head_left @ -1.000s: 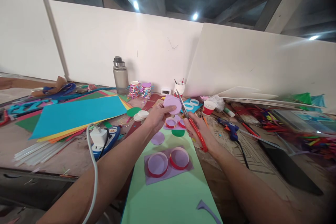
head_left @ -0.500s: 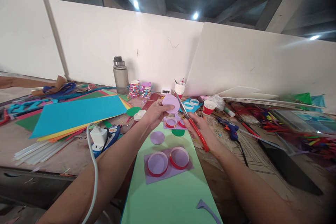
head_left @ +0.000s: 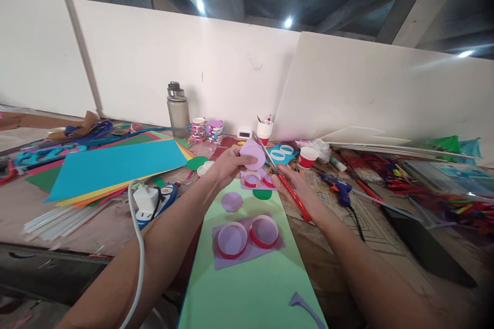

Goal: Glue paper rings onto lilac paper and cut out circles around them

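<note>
1. Head view, looking forward and down over your two bare forearms at a cluttered craft table (head_left: 96, 226).
2. Your left hand (head_left: 226, 164) is closed around a lilac paper disc (head_left: 252, 155), pinching its near edge with fingers and thumb. The disc is lifted off the table and tilted toward you, which seems meant to offer its rim to the blades.
3. Your right hand (head_left: 295, 190) is closed around the red handles of a pair of scissors (head_left: 283, 180). The blades point up and away, and their tips meet the right edge of the disc; I cannot tell how far the blades are parted.
4. Below your hands lies a long pale green sheet (head_left: 250, 277), apparently serving as a work surface. On it sits a loose lilac circle (head_left: 231, 201), and nearer you a lilac paper piece carrying two red-rimmed rings (head_left: 247, 239) side by side.
5. Just beyond your hands, a second lilac piece holds two smaller red rings (head_left: 257, 181).
6. To your left: a stack of coloured sheets (head_left: 111, 164) topped in blue, a white plug (head_left: 144, 200) with its cable, and a grey bottle (head_left: 178, 110) standing upright by the white wall.
7. To your right: a blue glue gun (head_left: 335, 187) lying on the table, well apart from your right hand, and a red-and-white paper cup (head_left: 307, 157).
</note>
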The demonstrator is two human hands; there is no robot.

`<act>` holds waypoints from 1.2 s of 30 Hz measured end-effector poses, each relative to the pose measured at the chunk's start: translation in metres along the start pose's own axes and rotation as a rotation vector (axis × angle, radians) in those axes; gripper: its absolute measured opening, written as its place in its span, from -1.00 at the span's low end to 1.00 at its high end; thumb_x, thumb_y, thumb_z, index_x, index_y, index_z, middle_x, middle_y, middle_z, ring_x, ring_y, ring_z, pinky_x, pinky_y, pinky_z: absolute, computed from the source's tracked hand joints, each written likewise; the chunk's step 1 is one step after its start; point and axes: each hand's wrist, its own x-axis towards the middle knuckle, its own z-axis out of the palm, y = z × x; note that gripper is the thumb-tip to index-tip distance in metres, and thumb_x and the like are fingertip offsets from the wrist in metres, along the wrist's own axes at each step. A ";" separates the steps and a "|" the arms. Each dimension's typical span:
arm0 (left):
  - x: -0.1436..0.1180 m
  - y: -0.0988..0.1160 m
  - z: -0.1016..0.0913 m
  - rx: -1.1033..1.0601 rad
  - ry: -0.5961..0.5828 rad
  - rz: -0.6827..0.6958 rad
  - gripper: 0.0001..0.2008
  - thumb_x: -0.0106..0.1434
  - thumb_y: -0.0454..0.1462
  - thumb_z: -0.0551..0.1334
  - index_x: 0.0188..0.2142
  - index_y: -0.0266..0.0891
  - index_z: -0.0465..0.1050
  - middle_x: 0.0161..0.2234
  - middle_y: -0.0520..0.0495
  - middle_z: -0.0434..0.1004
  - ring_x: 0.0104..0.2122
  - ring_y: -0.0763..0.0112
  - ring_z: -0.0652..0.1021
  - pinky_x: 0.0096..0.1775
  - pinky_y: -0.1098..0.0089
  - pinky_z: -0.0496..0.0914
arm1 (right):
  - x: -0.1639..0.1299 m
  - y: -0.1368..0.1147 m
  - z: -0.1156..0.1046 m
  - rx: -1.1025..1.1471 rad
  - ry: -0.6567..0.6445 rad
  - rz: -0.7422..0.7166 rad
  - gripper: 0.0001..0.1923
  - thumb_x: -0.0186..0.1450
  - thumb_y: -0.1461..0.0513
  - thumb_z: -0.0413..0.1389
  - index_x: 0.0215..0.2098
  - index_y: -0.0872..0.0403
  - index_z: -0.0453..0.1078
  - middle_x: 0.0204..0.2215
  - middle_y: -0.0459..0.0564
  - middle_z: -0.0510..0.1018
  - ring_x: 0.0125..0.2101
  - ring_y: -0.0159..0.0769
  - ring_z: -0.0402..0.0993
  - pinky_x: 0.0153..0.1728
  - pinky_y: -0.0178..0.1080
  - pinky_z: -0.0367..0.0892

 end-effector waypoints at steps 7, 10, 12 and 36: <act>0.001 0.005 -0.010 0.051 -0.046 -0.050 -0.75 -0.19 -0.34 0.47 -0.45 -0.37 0.58 -0.46 -0.09 0.60 -0.47 0.45 0.52 -0.36 0.47 0.37 | 0.000 -0.006 -0.003 -0.130 -0.017 -0.043 -0.66 0.36 -0.03 0.01 -0.42 0.00 0.10 -0.54 -0.20 0.10 -0.52 -0.40 0.05 -0.50 -0.31 0.01; 0.001 0.008 -0.012 0.049 -0.060 -0.059 -0.73 -0.24 -0.37 0.48 -0.45 -0.37 0.59 -0.46 -0.10 0.60 -0.46 0.44 0.52 -0.34 0.47 0.38 | -0.001 -0.014 -0.006 -0.181 -0.013 -0.058 -0.64 0.35 -0.04 0.00 -0.45 0.01 0.11 -0.54 -0.19 0.13 -0.52 -0.40 0.06 -0.50 -0.31 0.04; 0.002 0.009 -0.014 0.063 -0.069 -0.069 -0.72 -0.26 -0.38 0.48 -0.45 -0.36 0.59 -0.48 -0.10 0.60 -0.46 0.43 0.53 -0.34 0.45 0.39 | -0.001 -0.020 -0.007 -0.201 -0.027 -0.049 -0.63 0.35 -0.05 0.00 -0.45 0.02 0.15 -0.54 -0.18 0.17 -0.52 -0.39 0.08 -0.50 -0.31 0.08; 0.000 0.013 -0.023 0.225 -0.226 -0.121 -0.78 -0.22 -0.32 0.47 -0.51 -0.33 0.55 -0.48 -0.09 0.60 -0.46 0.42 0.53 -0.37 0.44 0.37 | -0.001 -0.025 -0.016 -0.370 -0.101 -0.019 -0.62 0.34 -0.07 0.00 -0.21 0.03 0.43 -0.40 -0.06 0.48 -0.37 -0.24 0.35 -0.30 -0.22 0.29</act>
